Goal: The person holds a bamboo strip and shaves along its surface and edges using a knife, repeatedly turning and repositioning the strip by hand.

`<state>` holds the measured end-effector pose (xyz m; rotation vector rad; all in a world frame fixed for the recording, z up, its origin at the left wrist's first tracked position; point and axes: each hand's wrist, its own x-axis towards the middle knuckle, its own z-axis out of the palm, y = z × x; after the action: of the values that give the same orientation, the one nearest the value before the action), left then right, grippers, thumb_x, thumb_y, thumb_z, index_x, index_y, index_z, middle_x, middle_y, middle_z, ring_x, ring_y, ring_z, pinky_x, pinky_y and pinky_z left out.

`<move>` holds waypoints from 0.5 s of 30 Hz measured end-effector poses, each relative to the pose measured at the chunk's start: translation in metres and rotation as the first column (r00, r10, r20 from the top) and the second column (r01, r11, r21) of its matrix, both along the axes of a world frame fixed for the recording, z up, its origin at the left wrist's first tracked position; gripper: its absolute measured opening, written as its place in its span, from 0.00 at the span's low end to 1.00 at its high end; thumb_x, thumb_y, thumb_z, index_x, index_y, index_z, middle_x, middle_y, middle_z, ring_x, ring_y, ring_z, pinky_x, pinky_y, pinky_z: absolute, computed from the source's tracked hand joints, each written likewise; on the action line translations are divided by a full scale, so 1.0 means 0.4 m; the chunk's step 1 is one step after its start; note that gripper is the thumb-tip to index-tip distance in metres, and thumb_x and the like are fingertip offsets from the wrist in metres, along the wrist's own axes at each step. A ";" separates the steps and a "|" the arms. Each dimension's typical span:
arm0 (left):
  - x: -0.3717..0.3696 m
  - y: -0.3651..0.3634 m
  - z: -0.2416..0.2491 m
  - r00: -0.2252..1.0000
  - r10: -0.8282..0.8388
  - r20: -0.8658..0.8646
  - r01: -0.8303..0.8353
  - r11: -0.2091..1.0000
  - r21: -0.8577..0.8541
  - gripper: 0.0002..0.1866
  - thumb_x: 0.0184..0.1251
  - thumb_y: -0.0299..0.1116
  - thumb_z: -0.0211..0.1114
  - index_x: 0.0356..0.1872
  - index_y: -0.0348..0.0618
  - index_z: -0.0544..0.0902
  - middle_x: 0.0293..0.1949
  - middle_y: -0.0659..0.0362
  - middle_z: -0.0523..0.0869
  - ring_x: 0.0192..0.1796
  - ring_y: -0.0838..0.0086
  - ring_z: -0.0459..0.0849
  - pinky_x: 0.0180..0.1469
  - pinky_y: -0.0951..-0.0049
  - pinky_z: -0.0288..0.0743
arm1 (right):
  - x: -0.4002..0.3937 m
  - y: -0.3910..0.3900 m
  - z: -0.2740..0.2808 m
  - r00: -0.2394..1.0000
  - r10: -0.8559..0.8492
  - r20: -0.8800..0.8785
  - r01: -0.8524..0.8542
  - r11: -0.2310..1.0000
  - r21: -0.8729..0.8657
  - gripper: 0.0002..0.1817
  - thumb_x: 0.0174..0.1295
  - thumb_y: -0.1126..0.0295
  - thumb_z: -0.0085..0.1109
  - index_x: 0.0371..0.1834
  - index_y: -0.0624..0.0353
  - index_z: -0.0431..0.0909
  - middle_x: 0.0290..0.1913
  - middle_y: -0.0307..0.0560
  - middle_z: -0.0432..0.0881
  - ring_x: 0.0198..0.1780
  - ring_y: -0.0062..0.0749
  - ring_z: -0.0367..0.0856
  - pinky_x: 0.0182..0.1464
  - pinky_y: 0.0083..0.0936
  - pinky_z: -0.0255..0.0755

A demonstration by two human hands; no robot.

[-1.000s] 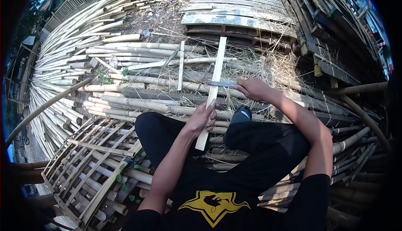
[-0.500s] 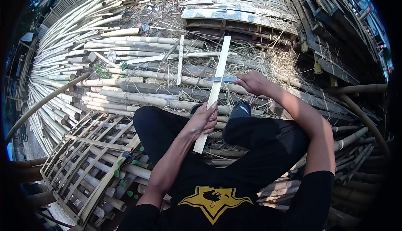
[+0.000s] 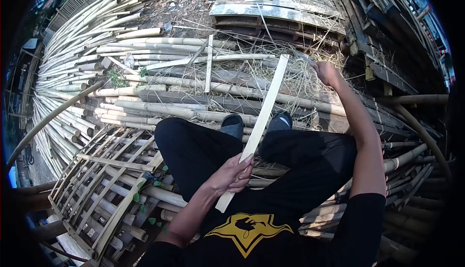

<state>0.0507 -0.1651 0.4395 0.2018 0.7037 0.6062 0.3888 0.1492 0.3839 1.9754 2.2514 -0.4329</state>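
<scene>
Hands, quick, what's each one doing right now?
Left hand: closed around a pale flat strip.
Right hand: closed, holding a knife.

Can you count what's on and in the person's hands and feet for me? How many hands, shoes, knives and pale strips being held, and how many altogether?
Hands: 2, the left hand and the right hand
Shoes: 2
Knife: 1
Held pale strip: 1
Total: 6
</scene>
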 end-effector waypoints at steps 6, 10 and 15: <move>-0.030 -0.024 -0.015 0.984 0.083 -0.159 -0.083 0.997 0.011 0.10 0.80 0.41 0.47 0.43 0.46 0.68 0.17 0.68 0.62 0.09 0.87 0.54 0.09 0.84 0.50 | 0.063 -0.014 -0.012 0.987 0.087 -0.135 -0.067 0.987 0.148 0.29 0.73 0.50 0.40 0.31 0.67 0.76 0.29 0.67 0.79 0.36 0.62 0.78 0.41 0.48 0.70; -0.017 0.047 -0.040 0.971 0.109 -0.215 -0.087 0.990 0.111 0.10 0.80 0.41 0.47 0.44 0.45 0.68 0.17 0.67 0.64 0.09 0.86 0.55 0.09 0.83 0.51 | -0.105 -0.110 0.080 0.917 0.277 -0.287 -0.283 0.959 0.023 0.30 0.73 0.48 0.41 0.29 0.66 0.76 0.26 0.65 0.77 0.32 0.61 0.77 0.38 0.46 0.68; 0.000 0.159 -0.075 0.964 0.094 -0.249 -0.054 0.985 0.162 0.10 0.79 0.42 0.47 0.45 0.46 0.68 0.16 0.67 0.63 0.09 0.85 0.57 0.09 0.82 0.52 | -0.256 -0.213 0.147 0.805 0.476 -0.353 -0.534 0.841 -0.085 0.27 0.74 0.50 0.39 0.32 0.63 0.76 0.28 0.62 0.79 0.35 0.61 0.78 0.41 0.49 0.70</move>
<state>0.0505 -0.1015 0.4096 0.4038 0.9178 0.7146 0.2863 0.0642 0.4429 1.2005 2.6879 -0.8993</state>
